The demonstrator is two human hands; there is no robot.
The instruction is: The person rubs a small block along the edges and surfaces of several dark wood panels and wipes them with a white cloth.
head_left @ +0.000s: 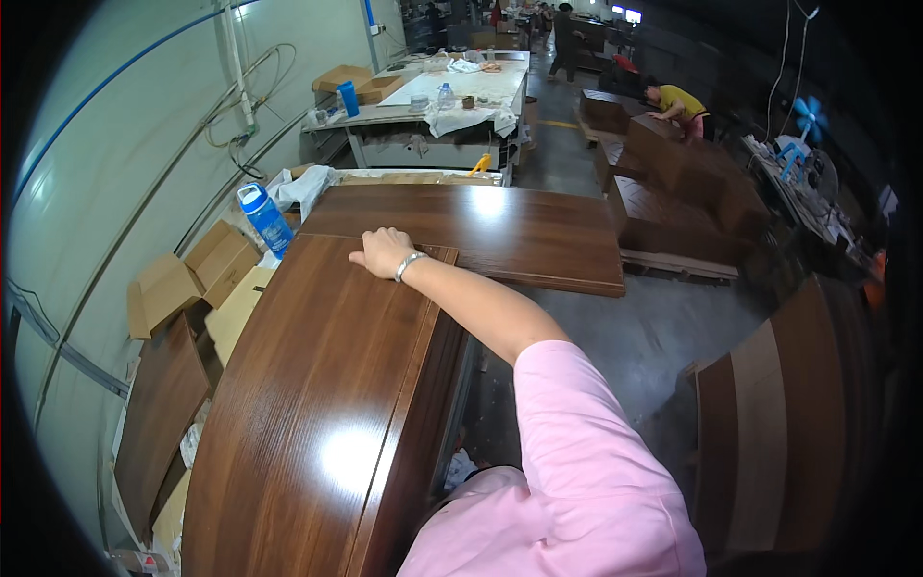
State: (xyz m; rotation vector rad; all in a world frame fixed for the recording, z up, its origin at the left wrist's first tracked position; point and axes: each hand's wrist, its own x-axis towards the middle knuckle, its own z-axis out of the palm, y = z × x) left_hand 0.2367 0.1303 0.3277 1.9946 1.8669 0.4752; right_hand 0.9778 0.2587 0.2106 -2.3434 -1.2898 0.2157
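Your right hand (385, 253), fingers bent, rests on the far end of the near panel (298, 365) before you; its grip and your left hand's state I cannot tell. The near panel shows glossy dark woodgrain. Beyond lies a crosswise panel (519, 236); left, a blue bottle (265, 221) and carton (167, 291); farther, a white workbench (499, 79), grey floor (596, 337), a bending worker (682, 104).

One right hand (385, 255), one silver bracelet (408, 265), two topmost wood-grain panels (308, 356).
Also one blue water bottle (266, 221), one clear plastic bottle (445, 96), one blue container (348, 99), one blue-bladed fan (810, 116), one co-worker in yellow (683, 103) and at least one person in dark clothes (564, 43); layers (426, 413) stacked under the nearer panel cannot be counted.
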